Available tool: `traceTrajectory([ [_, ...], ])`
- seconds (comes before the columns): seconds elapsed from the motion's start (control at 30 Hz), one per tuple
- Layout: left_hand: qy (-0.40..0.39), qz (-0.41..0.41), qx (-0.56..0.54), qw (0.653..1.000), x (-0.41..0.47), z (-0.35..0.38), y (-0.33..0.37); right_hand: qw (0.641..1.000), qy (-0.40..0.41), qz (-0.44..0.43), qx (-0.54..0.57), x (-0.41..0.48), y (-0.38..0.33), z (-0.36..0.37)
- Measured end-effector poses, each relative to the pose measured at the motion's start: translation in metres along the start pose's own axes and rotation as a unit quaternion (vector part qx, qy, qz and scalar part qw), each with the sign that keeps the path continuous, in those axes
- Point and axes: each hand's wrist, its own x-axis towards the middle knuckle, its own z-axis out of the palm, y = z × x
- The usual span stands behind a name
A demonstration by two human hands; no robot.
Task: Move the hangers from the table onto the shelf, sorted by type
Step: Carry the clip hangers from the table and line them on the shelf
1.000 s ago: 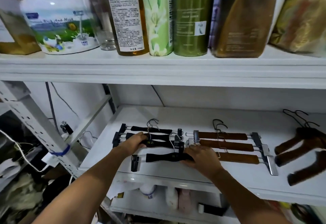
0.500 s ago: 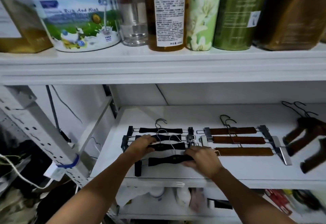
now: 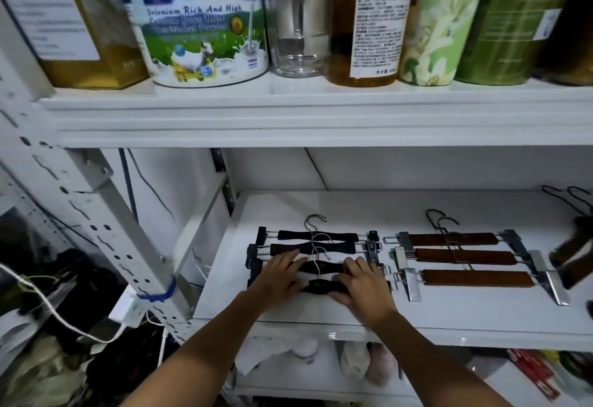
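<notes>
On shelf point(image 3: 449, 313), L hand point(image 3: 279, 273), R hand point(image 3: 365, 286) flat on black hangers point(image 3: 333, 236)

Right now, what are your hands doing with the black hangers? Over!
Left hand, right hand: both flat on the black hangers. Four black in a row on the shelf. Brown hangers to their right. Nothing blocking.

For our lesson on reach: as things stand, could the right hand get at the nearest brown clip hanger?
Probably yes. The right hand rests on the black hangers, and the nearest brown clip hanger lies just beside it on the same shelf, with nothing between them.
</notes>
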Motion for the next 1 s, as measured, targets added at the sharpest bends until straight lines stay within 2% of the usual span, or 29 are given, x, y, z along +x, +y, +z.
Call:
traceTrajectory([
  [0.13, 0.004, -0.008, -0.001, 1.000, 0.001, 0.005, -0.002, 0.999, 0.012, 0.015, 0.027, -0.001, -0.004, -0.001],
  [0.47, -0.018, -0.025, -0.001, 1.000, 0.010, 0.003, -0.004, 0.993, -0.072, 0.035, 0.089, 0.007, -0.005, -0.012],
  [0.6, -0.001, -0.008, 0.005, 1.000, 0.006, -0.004, 0.001, 0.992, -0.090, 0.037, 0.082, 0.005, -0.007, -0.014],
  [1.0, 0.073, 0.044, 0.049, 0.995, 0.042, -0.069, 0.042, 0.995, -0.017, 0.058, 0.075, 0.012, 0.023, -0.058],
])
